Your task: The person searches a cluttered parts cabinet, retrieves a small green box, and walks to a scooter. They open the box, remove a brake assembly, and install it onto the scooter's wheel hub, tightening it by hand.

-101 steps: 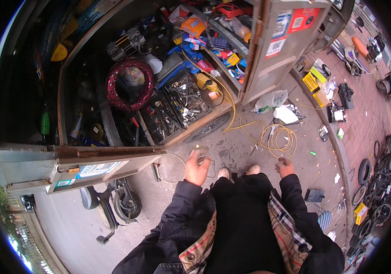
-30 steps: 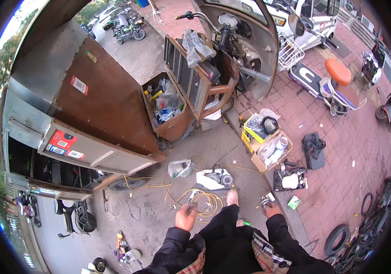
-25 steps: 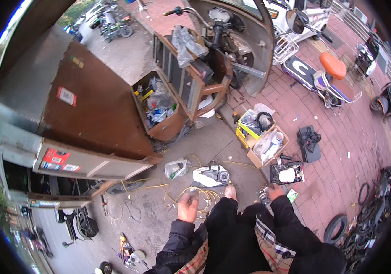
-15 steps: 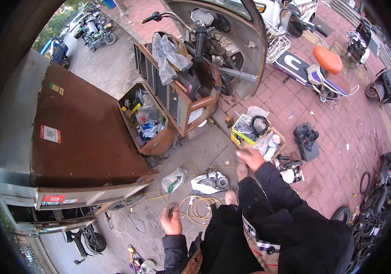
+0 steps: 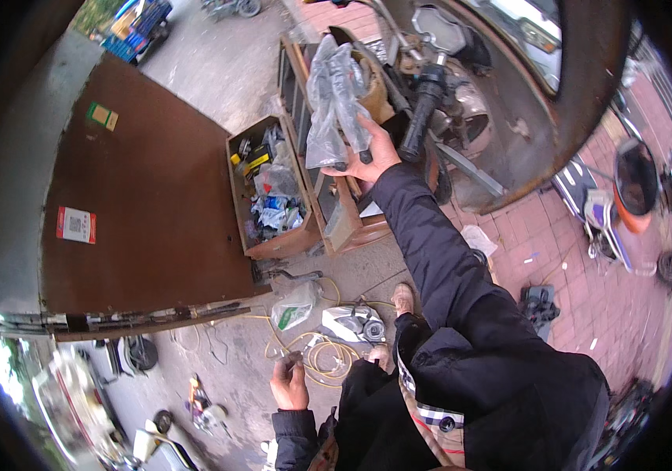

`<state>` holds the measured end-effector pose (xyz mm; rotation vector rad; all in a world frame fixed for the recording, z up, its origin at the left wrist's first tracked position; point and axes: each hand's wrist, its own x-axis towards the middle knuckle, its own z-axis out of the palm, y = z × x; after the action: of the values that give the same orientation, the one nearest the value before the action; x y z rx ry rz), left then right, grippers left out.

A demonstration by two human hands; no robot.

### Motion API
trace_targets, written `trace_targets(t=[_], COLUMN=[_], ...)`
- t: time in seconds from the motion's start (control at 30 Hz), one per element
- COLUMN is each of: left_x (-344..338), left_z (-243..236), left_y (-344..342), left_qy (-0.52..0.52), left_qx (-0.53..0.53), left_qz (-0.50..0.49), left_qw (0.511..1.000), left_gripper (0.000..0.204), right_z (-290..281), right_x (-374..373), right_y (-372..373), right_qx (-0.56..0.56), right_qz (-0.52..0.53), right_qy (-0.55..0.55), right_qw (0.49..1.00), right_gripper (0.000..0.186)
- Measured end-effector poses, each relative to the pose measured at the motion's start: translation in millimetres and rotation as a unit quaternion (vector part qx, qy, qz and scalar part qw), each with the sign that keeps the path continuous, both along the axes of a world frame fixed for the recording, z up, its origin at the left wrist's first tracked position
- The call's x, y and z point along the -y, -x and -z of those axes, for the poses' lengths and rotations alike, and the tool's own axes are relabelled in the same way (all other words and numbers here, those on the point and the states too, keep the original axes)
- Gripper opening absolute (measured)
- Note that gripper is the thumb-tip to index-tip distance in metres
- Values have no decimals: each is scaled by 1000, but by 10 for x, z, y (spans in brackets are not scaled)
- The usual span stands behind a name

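Observation:
My right hand (image 5: 379,153) reaches forward to a clear plastic bag (image 5: 326,102) lying on the open compartment of a brown vehicle body. The thumb lies over the bag's lower end and the fingers curl under it. Two small black ends show there beside the fingers. My left hand (image 5: 290,388) is held low over the pavement with its fingers drawn together. A dark patch shows at its fingertips; whether it is a small object cannot be made out. Below on the ground are a white lamp-like unit (image 5: 344,320), a coiled yellow cable (image 5: 316,353) and another clear bag (image 5: 295,308).
A brown panel (image 5: 147,212) stands to the left, beside an open bin (image 5: 293,235) of bagged parts. A black handlebar grip (image 5: 425,110) and a curved windshield frame (image 5: 579,125) rise close to my right arm. A parked scooter (image 5: 602,208) stands at the right.
My right hand has moved forward and left from above the yellow parts tray to the plastic bag. The view has shifted toward the vehicle. My left hand stays low with fingers drawn together.

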<state>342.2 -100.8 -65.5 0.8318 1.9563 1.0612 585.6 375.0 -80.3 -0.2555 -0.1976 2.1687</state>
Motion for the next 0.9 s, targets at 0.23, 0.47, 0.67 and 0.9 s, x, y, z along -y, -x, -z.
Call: trace_targets(t=[0.23, 0.47, 0.67, 0.9], left_x=[-250, -398, -611, -572], left_z=[-28, 69, 124, 122], left_y=[-345, -464, -454, -363], left_qy=[23, 25, 9, 9], left_qx=[2, 20, 52, 42], left_qz=[-39, -70, -69, -74], left_qw=[999, 997, 996, 996], left_gripper=[29, 27, 26, 27], right_z=[-103, -488, -628, -612], right_x=[-220, 194, 889, 907], right_y=[314, 349, 419, 427], right_qx=[67, 341, 447, 371], right_qz=[-59, -39, -142, -158], right_qy=[-51, -165, -295, -274], right_qw=[995, 925, 832, 873], right_gripper=[11, 15, 29, 30])
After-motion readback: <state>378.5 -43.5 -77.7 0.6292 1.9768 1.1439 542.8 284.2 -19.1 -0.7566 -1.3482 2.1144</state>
